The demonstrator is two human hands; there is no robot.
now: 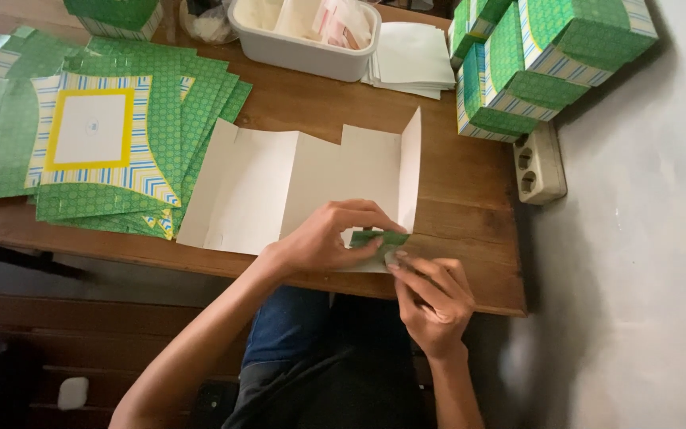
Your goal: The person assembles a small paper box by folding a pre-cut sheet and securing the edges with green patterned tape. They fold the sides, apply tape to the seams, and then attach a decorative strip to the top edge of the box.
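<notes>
Cardboard box blank (311, 179) lies white side up at the near edge of the wooden table (470, 270), one end panel standing upright at its right, and a narrow flap (379, 238) at the near right corner is turned over so its green printed face shows. That flap is what you work on. The board looks light and thin, stiff across its panels but ready to bend along its creases; I judge it will slide easily on the wood and will keep any stray crease, so take it at the fold line near the corner, not mid-panel.

Your left hand (331, 238) comes in from the left, palm down, fingers curled and pressing the green flap flat against the blank. Your right hand (430, 298) reaches up from below the table edge, wrist bent, its fingertips pinched on the flap's right end.

Left of the blank, a stack of flat green-patterned blanks (105, 135) fans out. Behind it sit a white plastic tub (295, 48) and a pile of white sheets (410, 59). Folded green boxes (541, 59) are stacked at the far right, beside a beige power strip (539, 163)
</notes>
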